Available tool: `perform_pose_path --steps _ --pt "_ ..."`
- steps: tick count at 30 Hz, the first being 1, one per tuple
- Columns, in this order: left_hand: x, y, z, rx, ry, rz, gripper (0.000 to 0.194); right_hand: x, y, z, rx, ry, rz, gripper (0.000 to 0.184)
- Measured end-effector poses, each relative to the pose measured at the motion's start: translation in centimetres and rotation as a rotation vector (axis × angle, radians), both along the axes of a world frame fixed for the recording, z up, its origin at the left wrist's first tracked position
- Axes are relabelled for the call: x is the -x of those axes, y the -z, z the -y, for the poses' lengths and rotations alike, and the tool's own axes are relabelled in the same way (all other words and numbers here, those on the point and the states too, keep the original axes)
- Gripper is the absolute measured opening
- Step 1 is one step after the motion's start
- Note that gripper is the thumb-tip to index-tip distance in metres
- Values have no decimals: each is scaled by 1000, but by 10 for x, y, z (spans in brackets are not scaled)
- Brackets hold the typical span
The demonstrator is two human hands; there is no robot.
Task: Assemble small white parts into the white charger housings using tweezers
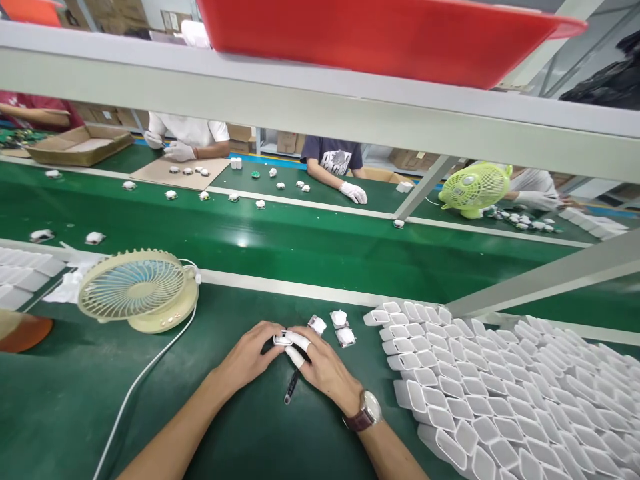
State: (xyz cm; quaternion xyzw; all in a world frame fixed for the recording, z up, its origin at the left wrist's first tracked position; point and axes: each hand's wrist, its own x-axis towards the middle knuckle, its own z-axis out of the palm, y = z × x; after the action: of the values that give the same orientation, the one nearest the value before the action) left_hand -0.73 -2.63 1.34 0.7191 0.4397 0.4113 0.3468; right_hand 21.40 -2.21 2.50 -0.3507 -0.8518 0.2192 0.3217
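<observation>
Between both hands is a small white plastic housing, its open end facing me. My left hand grips its left side with thumb and fingers. My right hand, with white covers on two digits, pinches the right side; the fingers partly hide the piece. Below the right hand lies a small black tool on the green table. Just beyond the hands sit a white-topped circuit part and two similar parts, one of them a white module. A watch is on my right wrist.
Rows of white housings cover the right side. A beige fan with a white cord stands left. Beyond is a green conveyor carrying small parts. A shelf beam with a red bin crosses above. Co-workers sit opposite.
</observation>
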Motion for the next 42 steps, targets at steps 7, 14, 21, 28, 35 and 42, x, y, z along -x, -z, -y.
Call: perform_pose_path --steps 7,14,21,28,35,42 --pt "2 3 0 -51 27 10 13 2 0 1 19 -5 -2 47" --pt "-9 -2 0 207 -112 266 24 0 -3 5 12 114 -139 47" --pt "-13 -17 -9 730 -308 1069 27 3 -6 14 -202 102 -76 42" --pt "-12 -14 -12 785 -419 1152 16 8 -2 19 -286 39 71 36" --pt "-12 -15 -12 761 -409 1129 16 14 6 26 -263 -22 154 31" --pt "-7 -7 -6 204 -368 514 29 15 14 30 -261 -125 199 43"
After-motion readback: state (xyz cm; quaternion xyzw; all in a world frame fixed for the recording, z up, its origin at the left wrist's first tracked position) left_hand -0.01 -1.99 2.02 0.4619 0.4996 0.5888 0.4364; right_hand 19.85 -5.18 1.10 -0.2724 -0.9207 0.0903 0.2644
